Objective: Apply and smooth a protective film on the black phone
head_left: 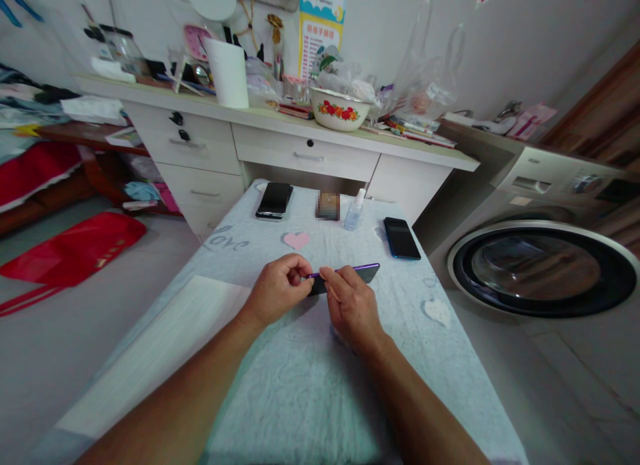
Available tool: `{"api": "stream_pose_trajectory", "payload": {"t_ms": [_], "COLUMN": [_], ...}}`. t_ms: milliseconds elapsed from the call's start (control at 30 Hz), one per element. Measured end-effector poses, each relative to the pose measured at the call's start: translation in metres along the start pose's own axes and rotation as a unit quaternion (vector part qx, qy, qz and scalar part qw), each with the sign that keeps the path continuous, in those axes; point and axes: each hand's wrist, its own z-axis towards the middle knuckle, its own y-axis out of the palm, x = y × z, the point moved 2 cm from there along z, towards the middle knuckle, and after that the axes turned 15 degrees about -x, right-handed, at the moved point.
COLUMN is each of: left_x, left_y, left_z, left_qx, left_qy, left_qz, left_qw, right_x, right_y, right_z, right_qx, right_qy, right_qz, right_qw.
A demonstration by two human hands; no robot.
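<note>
A smartphone [369,273] with a purple edge is held tilted just above the cloth, its dark face toward me. My right hand [353,308] is closed on it, thumb and fingers along the upper edge. At the phone's left end, my left hand [280,288] is closed with thumb and fingertips pinched together against the corner. Whatever may be between those fingertips is hidden. Beyond the hands lie a black phone [274,200] at the left, a small square item [328,206], blurred out, a clear spray bottle [355,212] and a blue-edged phone [402,238].
A pale cloth with printed hearts covers the table [300,398]. A whitish strip [165,345] lies along its left side. Behind stands a white desk [305,152] bearing a flowered bowl [341,110] and a paper roll [227,75]. To the right is a washing machine [540,192]; a red bag [75,248] lies left.
</note>
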Motion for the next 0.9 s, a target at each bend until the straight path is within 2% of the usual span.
{"api": "stream_pose_trajectory", "payload": {"t_ms": [500, 900], "left_x": [-0.002, -0.003], "left_y": [-0.002, -0.001], "left_z": [0.0, 0.001], "left_qx": [0.003, -0.005], "left_qy": [0.002, 0.01], "left_qz": [0.034, 0.021], "left_qw": [0.999, 1.0], "right_x": [0.025, 0.048], "right_y": [-0.016, -0.031], "right_z": [-0.004, -0.007], "right_qx": [0.05, 0.094], "right_qy": [0.057, 0.125], "right_qz": [-0.026, -0.054], "right_qw": [0.997, 0.986]}}
